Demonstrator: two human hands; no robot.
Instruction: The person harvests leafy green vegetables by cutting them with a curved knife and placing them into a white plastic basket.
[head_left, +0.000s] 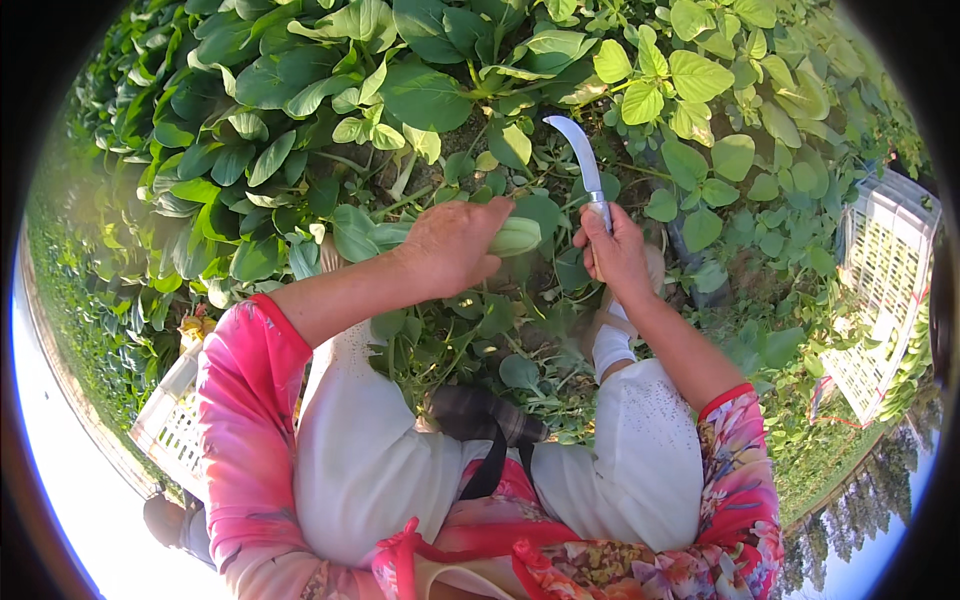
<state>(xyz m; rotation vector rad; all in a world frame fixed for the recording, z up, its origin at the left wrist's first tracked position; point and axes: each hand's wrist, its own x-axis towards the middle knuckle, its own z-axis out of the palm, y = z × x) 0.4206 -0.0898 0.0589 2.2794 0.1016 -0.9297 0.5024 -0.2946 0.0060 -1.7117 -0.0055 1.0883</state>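
My left hand (454, 247) is closed around a leafy green, seemingly bok choy (517, 237), whose pale stem base points right. Its leaves (354, 234) stick out on the left side of my wrist. A hooked harvesting knife (581, 156) stands upright in my right hand (615, 247), gripped by its handle with the curved blade above my fingers. The blade tip bends to the left and touches no plant that I can make out. Low weeds and bare soil lie under both hands, between my knees.
Dense leafy greens (292, 82) grow ahead and to the left. Taller weeds (675, 82) stand at the upper right. A white plastic crate (889, 277) holding greens is at the far right, and another crate (171, 420) sits at the left. Another person (176, 521) is partly visible at the lower left.
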